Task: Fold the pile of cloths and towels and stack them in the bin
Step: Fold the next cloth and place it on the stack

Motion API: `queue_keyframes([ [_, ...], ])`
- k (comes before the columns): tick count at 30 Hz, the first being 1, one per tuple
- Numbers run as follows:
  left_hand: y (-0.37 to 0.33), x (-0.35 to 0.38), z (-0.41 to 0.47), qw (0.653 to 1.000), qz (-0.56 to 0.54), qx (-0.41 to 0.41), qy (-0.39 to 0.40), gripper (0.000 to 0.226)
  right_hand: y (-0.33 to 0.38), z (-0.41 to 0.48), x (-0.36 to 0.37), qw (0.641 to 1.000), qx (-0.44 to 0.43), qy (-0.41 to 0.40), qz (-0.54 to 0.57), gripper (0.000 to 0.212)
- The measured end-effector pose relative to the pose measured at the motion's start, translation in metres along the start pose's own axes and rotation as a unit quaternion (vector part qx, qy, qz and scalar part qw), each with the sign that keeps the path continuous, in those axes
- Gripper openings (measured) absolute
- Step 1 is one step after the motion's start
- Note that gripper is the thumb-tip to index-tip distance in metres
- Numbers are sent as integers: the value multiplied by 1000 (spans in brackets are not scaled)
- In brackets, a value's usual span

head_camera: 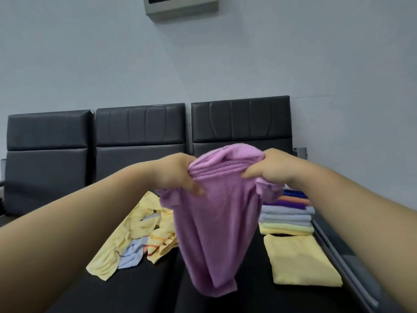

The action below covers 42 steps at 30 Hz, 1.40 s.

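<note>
1. Yellow and pale blue loose cloths lie heaped on the black seat, lower left of the purple towel.
2. Left hand grips the towel's bunched top, fingers curled round it.
3. The towel hangs in the air above the seat.
4. Right hand pinches the towel's top right.
5. Right of the towel stands a stack of folded cloths, with a folded yellow cloth before it.

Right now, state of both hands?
Left hand: closed, gripping the bunched top edge of the purple towel.
Right hand: closed, gripping the same edge.
</note>
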<state>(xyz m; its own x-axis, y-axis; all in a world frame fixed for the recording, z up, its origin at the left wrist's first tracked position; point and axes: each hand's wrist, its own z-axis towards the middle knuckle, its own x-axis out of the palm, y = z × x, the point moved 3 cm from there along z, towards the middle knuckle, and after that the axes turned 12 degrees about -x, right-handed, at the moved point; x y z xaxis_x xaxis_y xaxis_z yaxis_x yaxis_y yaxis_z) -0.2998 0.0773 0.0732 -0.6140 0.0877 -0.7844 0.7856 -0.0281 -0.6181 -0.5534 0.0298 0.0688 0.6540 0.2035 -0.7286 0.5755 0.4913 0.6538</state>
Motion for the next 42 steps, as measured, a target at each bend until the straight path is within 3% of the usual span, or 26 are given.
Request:
queue_keyframes([
  [2, 6, 1, 3, 996, 80, -43, -8, 17, 1, 1, 4, 992, -17, -17, 125, 30],
  [6, 18, -9, 12, 986, -156, -58, -15, 16, 0, 2, 22, 950, -28, 25, 310, 25],
  [8, 22, -15, 15, 963, -264, -47, -23, 21, -3, 1, 25, 957, -14, 75, 278, 29],
  [10, 25, -16, 18, 952, -304, -30, -27, 25, -5, 2, 27, 984, -11, 130, 125, 30],
  [12, 26, -12, 17, 951, -308, -15, 9, 32, -9, 8, 30, 987, -14, 161, -9, 28],
  [14, 28, -4, 16, 963, -256, -4, 86, 45, -12, 15, 28, 984, -2, 155, -88, 24],
  [15, 30, -1, 16, 979, -177, -9, 101, 45, -13, 19, 28, 983, 5, 151, -108, 25],
  [16, 31, 3, 15, 993, -64, -25, 91, 41, -14, 22, 28, 983, 12, 152, -105, 28],
  [18, 38, 6, 19, 989, 120, -72, 37, 30, -15, 26, 32, 984, 26, 168, -53, 31],
  [22, 50, -1, 39, 969, 224, -87, -61, 16, -22, 37, 44, 983, 31, 165, -72, 24],
  [25, 55, -7, 55, 950, 275, -83, -122, 9, -36, 57, 50, 985, 36, 123, -116, 19],
  [27, 57, -13, 64, 937, 284, -86, -184, 5, -39, 78, 51, 979, -4, 54, -197, 8],
  [32, 51, -32, 80, 888, 297, -71, -343, 8, -27, 110, 29, 943, -80, -149, -286, 8],
  [35, 40, -40, 76, 876, 292, -45, -382, 8, -22, 113, 18, 918, -125, -219, -306, 14],
  [38, 36, -32, 66, 907, 299, -62, -290, 12, -33, 97, 22, 940, -142, -187, -247, 9],
  [42, 69, 28, 54, 942, 315, -117, -27, 14, -72, 50, 65, 984, -79, 86, -135, 13],
])
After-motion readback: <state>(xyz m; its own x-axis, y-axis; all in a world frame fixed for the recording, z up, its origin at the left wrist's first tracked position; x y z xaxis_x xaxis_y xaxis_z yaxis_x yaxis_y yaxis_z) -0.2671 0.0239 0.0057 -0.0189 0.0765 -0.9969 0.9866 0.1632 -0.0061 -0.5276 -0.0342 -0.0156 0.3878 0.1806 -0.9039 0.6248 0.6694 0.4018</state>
